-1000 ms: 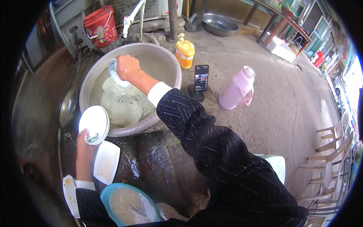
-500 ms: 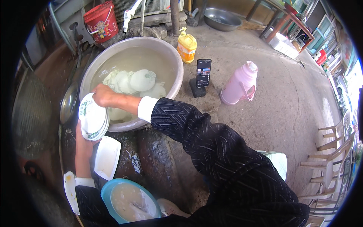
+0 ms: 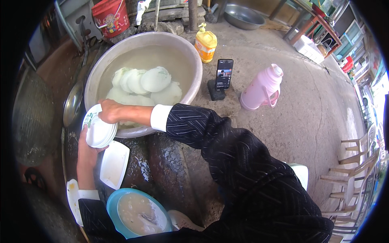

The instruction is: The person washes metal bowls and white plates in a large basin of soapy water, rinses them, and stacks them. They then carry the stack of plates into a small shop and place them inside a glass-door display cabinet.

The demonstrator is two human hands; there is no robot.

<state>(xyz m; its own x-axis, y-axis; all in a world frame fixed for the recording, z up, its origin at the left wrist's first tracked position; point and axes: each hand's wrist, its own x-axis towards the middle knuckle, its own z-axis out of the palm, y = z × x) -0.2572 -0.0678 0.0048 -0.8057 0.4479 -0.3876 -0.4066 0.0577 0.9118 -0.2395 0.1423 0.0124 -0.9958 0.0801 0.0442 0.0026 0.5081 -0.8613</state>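
We have our left hand [image 3: 86, 148] clamped on a stack of small white dishes [image 3: 101, 133], its thumb along the near left edge and its other fingers wrapped underneath. Our right hand [image 3: 110, 111] has its fingers curled close together at the top dish's upper rim, touching it beside the green print; whether they pinch the rim or only press on it, we cannot tell.

The stack tilts in our fingers, just outside the large round basin [image 3: 92, 77], whose rim passes right behind our right hand. Beyond those fingers, pale round plates [image 3: 156, 79] lie overlapping in the basin's cloudy water. Just below our left fingers sits a white rectangular dish [image 3: 115, 164], and nearer to us, below it, a blue tub [image 3: 114, 197] of murky liquid. A soiled white plate [image 3: 73, 198] lies beside our left forearm.

Well to the right of our fingers, past the basin, we see a yellow pump bottle [image 3: 206, 43], a propped-up phone [image 3: 224, 75] and a pink thermos flask [image 3: 261, 90].
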